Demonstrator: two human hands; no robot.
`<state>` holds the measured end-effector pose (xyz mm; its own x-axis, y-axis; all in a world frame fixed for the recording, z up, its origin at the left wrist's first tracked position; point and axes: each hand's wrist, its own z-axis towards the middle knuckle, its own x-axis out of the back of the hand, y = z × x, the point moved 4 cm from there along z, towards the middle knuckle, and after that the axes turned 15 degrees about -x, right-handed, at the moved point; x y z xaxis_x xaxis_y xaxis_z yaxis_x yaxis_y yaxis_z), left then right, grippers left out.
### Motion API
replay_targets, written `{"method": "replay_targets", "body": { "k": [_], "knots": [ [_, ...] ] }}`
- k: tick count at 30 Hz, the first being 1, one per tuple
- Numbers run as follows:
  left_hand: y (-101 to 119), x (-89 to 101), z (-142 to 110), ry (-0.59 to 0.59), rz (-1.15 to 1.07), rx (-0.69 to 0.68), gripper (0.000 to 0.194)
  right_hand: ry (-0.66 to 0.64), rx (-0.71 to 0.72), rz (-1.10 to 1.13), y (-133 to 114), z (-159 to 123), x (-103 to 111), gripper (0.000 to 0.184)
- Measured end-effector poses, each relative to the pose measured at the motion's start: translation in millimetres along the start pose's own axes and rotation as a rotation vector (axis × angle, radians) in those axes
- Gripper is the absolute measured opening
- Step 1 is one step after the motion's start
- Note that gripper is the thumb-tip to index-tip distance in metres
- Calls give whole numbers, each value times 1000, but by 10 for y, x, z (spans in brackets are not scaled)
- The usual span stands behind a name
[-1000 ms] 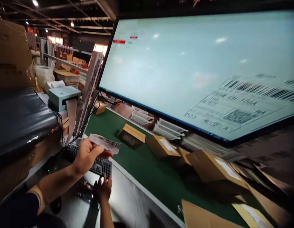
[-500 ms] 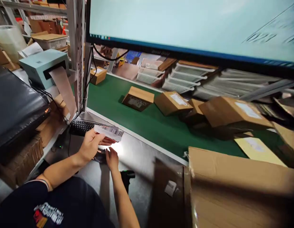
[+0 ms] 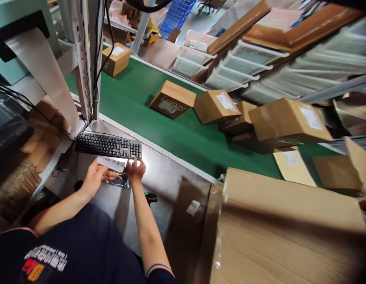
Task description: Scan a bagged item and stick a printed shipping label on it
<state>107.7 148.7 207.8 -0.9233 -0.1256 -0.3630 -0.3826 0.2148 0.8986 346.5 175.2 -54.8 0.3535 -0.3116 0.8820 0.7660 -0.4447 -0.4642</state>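
A white paper label with a barcode (image 3: 112,163) is held by its left part between the thumb and fingers of my left hand (image 3: 94,178). Under it, a dark shiny plastic packet (image 3: 120,181) lies on the metal table, partly covered by my fingers. My right hand (image 3: 136,170) is beside the label's right end, fingers bent and slightly apart. Its fingertips reach the lower right edge of the black keyboard (image 3: 107,145); whether they press a key is unclear. Close to my right forearm is a black handheld scanner (image 3: 151,197), partly hidden.
Behind the table runs a green conveyor belt (image 3: 132,102) carrying several cardboard boxes (image 3: 172,98). A large carton (image 3: 283,221) stands at the right. A label printer (image 3: 23,35) with paper hanging out is at upper left, beside a metal post (image 3: 82,59). White baskets (image 3: 245,59) are stacked beyond the belt.
My view has tilted down, bringing the whole keyboard into sight. The label has come lower, nearer the packet, in my left hand. My right hand has moved up to the keyboard's edge.
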Motion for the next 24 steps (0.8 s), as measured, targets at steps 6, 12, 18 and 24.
{"method": "replay_targets", "body": {
  "k": [6, 12, 18, 24],
  "knots": [
    [-16, -114, 213, -7, 23, -15, 46, 10, 2, -13, 4, 88, -103, 52],
    [-16, -276, 444, 8, 17, -20, 44, 1, -16, -15, 15, 59, -99, 49],
    [43, -442, 611, -22, 14, -39, 51, 25, 2, 104, -112, 282, -45, 48],
    [89, -483, 635, -45, 24, -67, 52, -67, 21, 88, -191, 417, -108, 48]
  ]
}}
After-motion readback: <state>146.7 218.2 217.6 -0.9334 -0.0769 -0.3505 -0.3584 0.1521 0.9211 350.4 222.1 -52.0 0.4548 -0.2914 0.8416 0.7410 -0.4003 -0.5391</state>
